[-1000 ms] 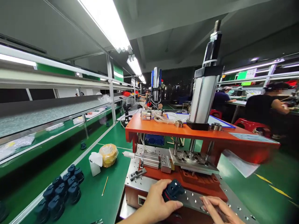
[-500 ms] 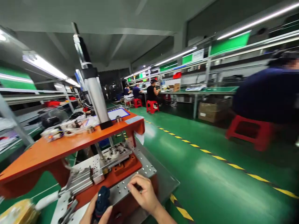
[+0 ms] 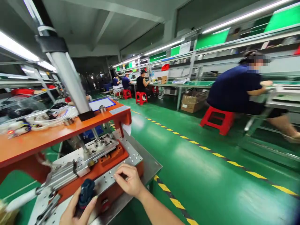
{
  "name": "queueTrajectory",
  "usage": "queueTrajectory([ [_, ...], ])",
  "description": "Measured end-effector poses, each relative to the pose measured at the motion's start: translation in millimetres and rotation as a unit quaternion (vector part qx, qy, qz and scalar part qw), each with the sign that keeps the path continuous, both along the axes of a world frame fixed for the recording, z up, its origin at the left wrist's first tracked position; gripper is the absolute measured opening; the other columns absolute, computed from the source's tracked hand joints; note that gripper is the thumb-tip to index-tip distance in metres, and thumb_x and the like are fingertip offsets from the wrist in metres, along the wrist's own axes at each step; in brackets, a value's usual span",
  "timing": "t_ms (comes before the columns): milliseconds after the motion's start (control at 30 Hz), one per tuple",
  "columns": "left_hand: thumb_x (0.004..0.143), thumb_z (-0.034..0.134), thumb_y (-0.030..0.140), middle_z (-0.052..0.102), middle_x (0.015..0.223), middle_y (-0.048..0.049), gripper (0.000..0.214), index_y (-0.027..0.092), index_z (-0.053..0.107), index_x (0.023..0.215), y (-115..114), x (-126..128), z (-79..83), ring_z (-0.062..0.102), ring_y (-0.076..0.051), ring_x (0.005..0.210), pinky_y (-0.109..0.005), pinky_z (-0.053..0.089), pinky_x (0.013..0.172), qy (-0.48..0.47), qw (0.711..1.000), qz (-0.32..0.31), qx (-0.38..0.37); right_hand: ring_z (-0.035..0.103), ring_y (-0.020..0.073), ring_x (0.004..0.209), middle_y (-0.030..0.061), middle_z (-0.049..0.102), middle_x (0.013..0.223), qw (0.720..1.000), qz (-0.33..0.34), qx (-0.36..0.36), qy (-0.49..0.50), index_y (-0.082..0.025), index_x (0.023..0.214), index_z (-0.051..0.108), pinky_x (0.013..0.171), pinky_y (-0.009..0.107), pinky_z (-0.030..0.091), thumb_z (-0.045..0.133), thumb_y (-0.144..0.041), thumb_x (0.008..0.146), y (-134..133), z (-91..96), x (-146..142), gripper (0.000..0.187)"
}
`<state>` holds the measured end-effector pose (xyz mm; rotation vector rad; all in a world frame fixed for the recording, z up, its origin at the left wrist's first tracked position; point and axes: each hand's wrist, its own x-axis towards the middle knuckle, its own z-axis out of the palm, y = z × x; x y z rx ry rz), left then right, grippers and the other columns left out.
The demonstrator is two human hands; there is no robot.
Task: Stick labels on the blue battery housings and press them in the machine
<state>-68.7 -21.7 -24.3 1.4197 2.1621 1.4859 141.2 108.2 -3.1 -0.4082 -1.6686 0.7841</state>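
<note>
My left hand [image 3: 73, 208] grips a small dark navy moulded part [image 3: 86, 191] between thumb and fingers, low in the view; its exact kind does not show. To the right, my right hand [image 3: 129, 179] has its fingers curled together just above the perforated metal base plate [image 3: 110, 175] of the press. Whatever its fingertips may hold is hidden. Behind both hands stands the orange press [image 3: 110, 120], with a tall silver cylinder [image 3: 67, 81] above and a metal slide fixture [image 3: 100, 145] beneath its top.
A wrench-like tool [image 3: 48, 209] lies at lower left. Clear tubing and wiring [image 3: 47, 120] rest on the press top. Across the green floor [image 3: 199, 168], with striped tape, a person [image 3: 231, 89] sits on a red stool [image 3: 217, 120] at a bench; several others sit farther off.
The view has swung right, so the press and both hands appear farther left and the seated person shows more fully. My left hand still holds the navy part.
</note>
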Motion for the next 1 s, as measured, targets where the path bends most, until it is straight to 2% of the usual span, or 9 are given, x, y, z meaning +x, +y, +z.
queueTrajectory([
  [133, 0.071, 0.075, 0.063, 0.075, 0.120, -0.0115, 0.067, 0.018, 0.070, 0.119, -8.7, 9.3, 13.5, 0.068, -0.035, 0.115, -0.048, 0.051, 0.106, -0.015, 1.000, -0.005, -0.022, 0.062, 0.0170, 0.065, 0.0028, 0.067, 0.069, 1.000, 0.013, -0.009, -0.016, -0.020, 0.072, 0.065, 0.064, 0.029, 0.048, 0.062, -0.024, 0.091, -1.6, 6.0, 3.9, 0.020],
  [267, 0.075, 0.075, 0.059, 0.073, 0.124, -0.0125, 0.064, 0.018, 0.068, 0.123, -9.2, 19.2, 25.8, 0.067, -0.034, 0.117, -0.049, 0.049, 0.107, -0.036, 0.999, -0.021, -0.024, 0.063, 0.0180, 0.067, 0.0039, 0.067, 0.071, 0.999, 0.026, -0.015, -0.017, -0.020, 0.075, 0.066, 0.064, 0.030, 0.050, 0.062, -0.024, 0.093, -2.3, 8.0, 6.1, 0.018],
  [467, 0.072, 0.076, 0.061, 0.074, 0.122, -0.0120, 0.066, 0.018, 0.069, 0.121, -9.8, 18.6, 26.7, 0.068, -0.033, 0.114, -0.047, 0.051, 0.105, -0.057, 0.998, -0.026, -0.024, 0.063, 0.0176, 0.067, 0.0039, 0.067, 0.072, 0.999, 0.029, -0.011, -0.023, -0.020, 0.076, 0.066, 0.064, 0.030, 0.050, 0.062, -0.022, 0.092, -4.3, 7.1, 5.9, 0.017],
  [600, 0.075, 0.075, 0.059, 0.072, 0.125, -0.0109, 0.063, 0.020, 0.068, 0.124, -11.2, 19.0, 28.4, 0.067, -0.033, 0.116, -0.046, 0.050, 0.106, -0.049, 0.998, -0.021, -0.028, 0.064, 0.0171, 0.067, 0.0026, 0.067, 0.072, 0.999, 0.019, 0.000, -0.042, -0.021, 0.077, 0.067, 0.064, 0.030, 0.051, 0.061, -0.023, 0.094, 4.0, 16.6, 13.4, 0.018],
  [700, 0.076, 0.075, 0.058, 0.073, 0.124, -0.0106, 0.060, 0.020, 0.069, 0.122, -11.8, 18.7, 29.1, 0.068, -0.032, 0.116, -0.045, 0.051, 0.105, -0.042, 0.998, -0.027, -0.029, 0.067, 0.0179, 0.076, 0.0041, 0.071, 0.082, 0.995, -0.043, 0.055, -0.076, -0.022, 0.087, 0.071, 0.072, 0.031, 0.054, 0.058, -0.023, 0.097, 23.9, 34.7, 22.4, 0.016],
  [800, 0.075, 0.076, 0.058, 0.074, 0.122, -0.0114, 0.060, 0.019, 0.069, 0.121, -11.2, 16.2, 27.2, 0.068, -0.032, 0.115, -0.046, 0.052, 0.105, -0.041, 0.998, -0.040, -0.041, 0.068, 0.0218, 0.094, 0.0073, 0.073, 0.100, 0.972, -0.094, 0.134, -0.168, -0.022, 0.103, 0.073, 0.083, 0.035, 0.054, 0.059, -0.020, 0.097, 56.0, 56.5, 20.9, 0.015],
  [900, 0.075, 0.076, 0.058, 0.071, 0.125, -0.0121, 0.063, 0.020, 0.065, 0.123, -11.7, 15.2, 28.1, 0.066, -0.033, 0.118, -0.047, 0.052, 0.104, -0.050, 0.997, -0.028, -0.053, 0.062, 0.0288, 0.109, 0.0104, 0.071, 0.111, 0.934, -0.042, 0.179, -0.307, -0.020, 0.113, 0.071, 0.096, 0.044, 0.051, 0.072, -0.015, 0.085, 92.7, 73.9, 2.8, 0.028],
  [1000, 0.075, 0.075, 0.059, 0.071, 0.124, -0.0119, 0.062, 0.020, 0.061, 0.121, -15.2, 16.5, 37.5, 0.067, -0.032, 0.117, -0.045, 0.054, 0.101, -0.045, 0.997, -0.014, -0.062, 0.064, 0.0278, 0.101, 0.0067, 0.072, 0.101, 0.901, 0.044, 0.197, -0.383, -0.019, 0.103, 0.072, 0.094, 0.042, 0.052, 0.082, -0.010, 0.070, 122.7, 83.1, -21.6, 0.036],
])
